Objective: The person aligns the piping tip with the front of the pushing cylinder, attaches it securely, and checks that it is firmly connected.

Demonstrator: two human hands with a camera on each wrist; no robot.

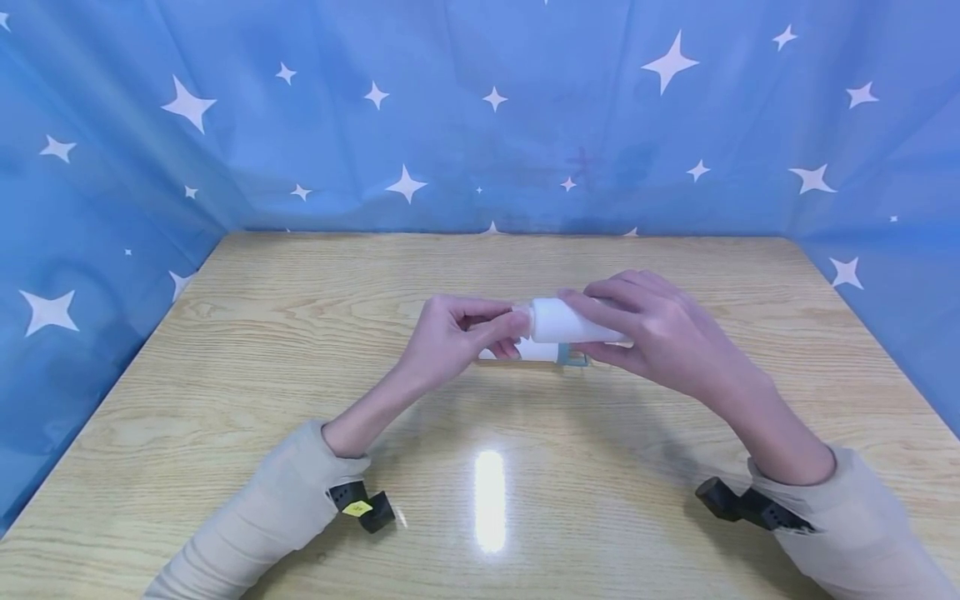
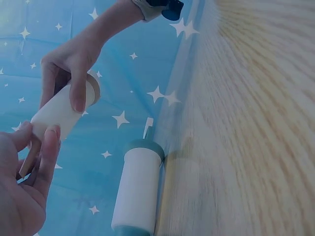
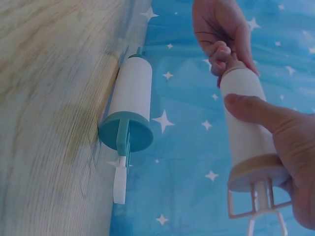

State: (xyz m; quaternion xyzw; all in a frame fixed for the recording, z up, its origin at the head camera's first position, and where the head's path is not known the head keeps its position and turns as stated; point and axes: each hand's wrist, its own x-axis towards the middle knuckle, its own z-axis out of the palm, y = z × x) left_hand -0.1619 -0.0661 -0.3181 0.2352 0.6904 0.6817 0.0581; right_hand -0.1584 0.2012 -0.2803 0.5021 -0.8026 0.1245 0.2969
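Note:
A white syringe-like tube [image 1: 551, 321] with tan end parts is held above the table between both hands. My right hand [image 1: 652, 329] grips its body, thumb on one side. At that end, the right wrist view shows a tan cap [image 3: 258, 172] with a looped handle [image 3: 241, 215] beyond it. My left hand [image 1: 465, 333] pinches the narrow tan tip [image 2: 30, 160] at the opposite end. Just beneath, a similar white tube with teal ends [image 3: 133, 86] lies on its side on the table; the hands partly cover it in the head view.
The wood-grain table [image 1: 225, 417] stretches out on all sides of the hands. A blue curtain with white stars [image 1: 450, 125] hangs behind it and along both sides. Black devices [image 1: 363, 504] are strapped over the sleeves at both wrists. Light glares off the tabletop near the front.

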